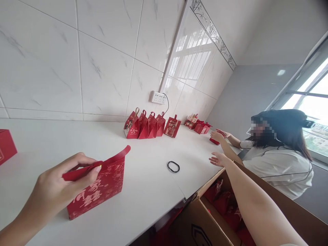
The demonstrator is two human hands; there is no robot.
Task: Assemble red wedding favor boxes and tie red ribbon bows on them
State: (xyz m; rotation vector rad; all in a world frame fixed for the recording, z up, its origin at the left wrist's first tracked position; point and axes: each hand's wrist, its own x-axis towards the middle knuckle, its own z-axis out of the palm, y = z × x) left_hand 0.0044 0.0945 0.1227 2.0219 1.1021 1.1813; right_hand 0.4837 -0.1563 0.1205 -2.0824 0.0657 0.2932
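My left hand (55,186) pinches the top flap of a flat red gift box (98,186) with gold lettering, which stands on the white counter (143,191) in front of me. My right hand (217,159) reaches out over the counter's right edge, fingers spread and holding nothing. A black hair tie (173,166) lies on the counter between the box and my right hand. My right forearm passes over an open cardboard carton (205,222) holding more red packaging.
Several folded red gift boxes (147,125) stand in a row by the tiled wall, with more (198,125) farther right. Another red box (6,145) sits at the left edge. A co-worker (279,153) at the counter's far end handles a red item. A wall socket (158,97) is above.
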